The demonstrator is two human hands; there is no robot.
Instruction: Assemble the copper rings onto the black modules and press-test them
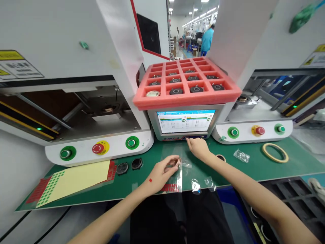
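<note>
Green mat underlies both hands: left curled, right extended farther forward.

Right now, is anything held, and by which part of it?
I cannot tell: the left hand curls over clear film, the right hand by the monitor; neither grip shows clearly.

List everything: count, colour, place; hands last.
Machines: two, white, both sides
Emergency-stop buttons: two, red, machine fronts
Pushbuttons: four, green, machine fronts
Monitor: one, grey, centre
Foam tray: one, pink, atop monitor
Discs: about ten, black, foam tray
Pale disc: one, silvery, foam tray
Worktop: one, green, below monitor
Watch cases: two, black, worktop left
Sheet: one, yellow, worktop left
Tabs: many, red, worktop
Plastic scraps: several, clear, worktop
Tape roll: one, beige, worktop right
Compartment tray: one, black, lower right
Co-workers: two, one in blue, background
Left hand: one, bare, worktop centre
Right hand: one, bare, monitor's edge
</note>
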